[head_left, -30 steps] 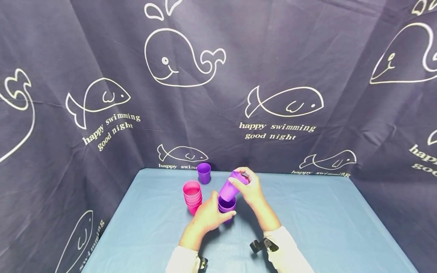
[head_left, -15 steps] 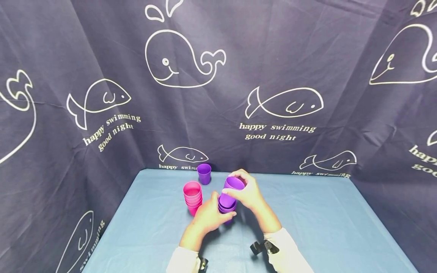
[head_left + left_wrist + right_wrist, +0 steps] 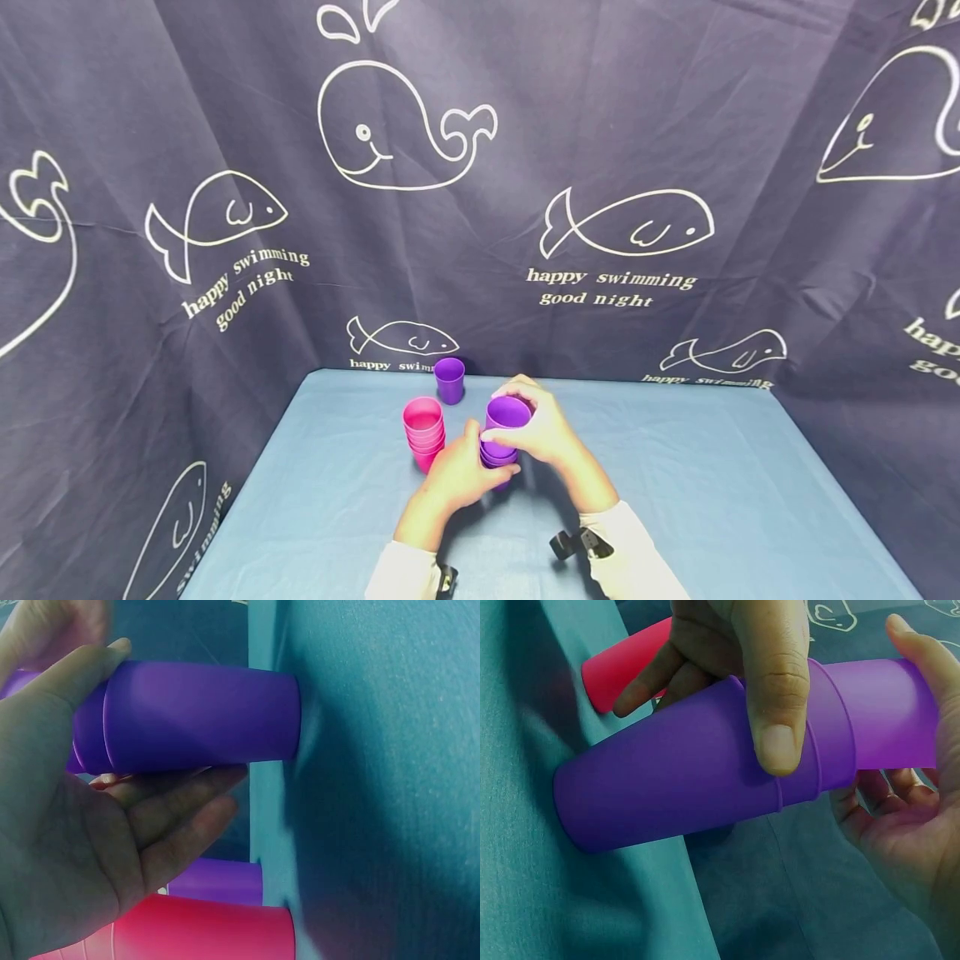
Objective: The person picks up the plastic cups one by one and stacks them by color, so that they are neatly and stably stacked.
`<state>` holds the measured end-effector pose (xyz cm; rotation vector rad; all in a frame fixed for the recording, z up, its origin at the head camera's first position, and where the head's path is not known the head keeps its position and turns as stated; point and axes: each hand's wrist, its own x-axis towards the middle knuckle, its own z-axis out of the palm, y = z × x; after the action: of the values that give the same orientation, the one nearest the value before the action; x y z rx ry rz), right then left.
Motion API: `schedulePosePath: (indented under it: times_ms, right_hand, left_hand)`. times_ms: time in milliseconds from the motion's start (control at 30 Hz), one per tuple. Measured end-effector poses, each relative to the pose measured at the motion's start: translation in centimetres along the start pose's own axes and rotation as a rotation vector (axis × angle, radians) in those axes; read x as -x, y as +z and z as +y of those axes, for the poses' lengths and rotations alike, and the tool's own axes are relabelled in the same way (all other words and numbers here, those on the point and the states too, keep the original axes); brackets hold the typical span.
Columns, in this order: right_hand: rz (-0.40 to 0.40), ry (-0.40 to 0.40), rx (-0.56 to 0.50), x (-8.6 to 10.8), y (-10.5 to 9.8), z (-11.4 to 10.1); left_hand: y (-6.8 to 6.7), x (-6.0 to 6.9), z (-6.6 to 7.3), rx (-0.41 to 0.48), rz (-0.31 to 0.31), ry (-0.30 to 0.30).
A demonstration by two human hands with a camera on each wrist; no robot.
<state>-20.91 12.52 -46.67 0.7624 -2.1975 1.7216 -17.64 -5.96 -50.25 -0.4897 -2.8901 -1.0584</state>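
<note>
My left hand [image 3: 461, 471] grips a stack of nested purple cups [image 3: 667, 769] near its upper rims, thumb on the near side and fingers behind. The stack stands upright with its base at the table. Above it, my right hand [image 3: 546, 429] holds one more purple cup [image 3: 507, 413] by its upper part, partly sunk into the stack; its wall still shows above the rims in the right wrist view. A stack of pink cups [image 3: 423, 425] stands just left of my left hand, which hides its lower part.
A single purple cup [image 3: 450, 382] stands upright near the table's back edge, behind the pink stack. The table [image 3: 675, 500] has a blue cover. A dark printed curtain [image 3: 480, 250] rises behind and at both sides.
My right hand has brought its purple cup from a tilt to upright and lowered it into the purple stack. My left hand has stayed around the stack.
</note>
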Motion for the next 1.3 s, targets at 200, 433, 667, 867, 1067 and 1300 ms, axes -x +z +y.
schedulePosePath:
  times_ms: [200,433,667,867,1067,1300]
  right_hand:
    - [-0.055,-0.036,0.028,-0.1,0.0,0.4]
    - [-0.14,-0.007,0.013,0.1,0.0,1.0]
    - [-0.226,-0.027,0.018,0.2,0.0,1.1]
    - [-0.269,-0.044,0.02,0.5,0.0,1.7]
    - [-0.305,-0.047,0.033,1.0,0.0,2.2]
    - [-0.312,-0.077,0.046,1.0,-0.1,2.7]
  left_hand:
    - [-0.1,0.0,-0.1,0.008,0.002,0.01]
    - [0.0,-0.1,-0.3,0.013,-0.012,0.03]
    - [0.1,0.0,-0.5,-0.003,-0.002,0.061]
    - [0.0,0.1,-0.5,-0.019,0.01,0.072]
    - [0.2,0.3,-0.5,-0.052,0.018,0.073]
    - [0.1,0.2,-0.2,-0.071,0.038,0.106]
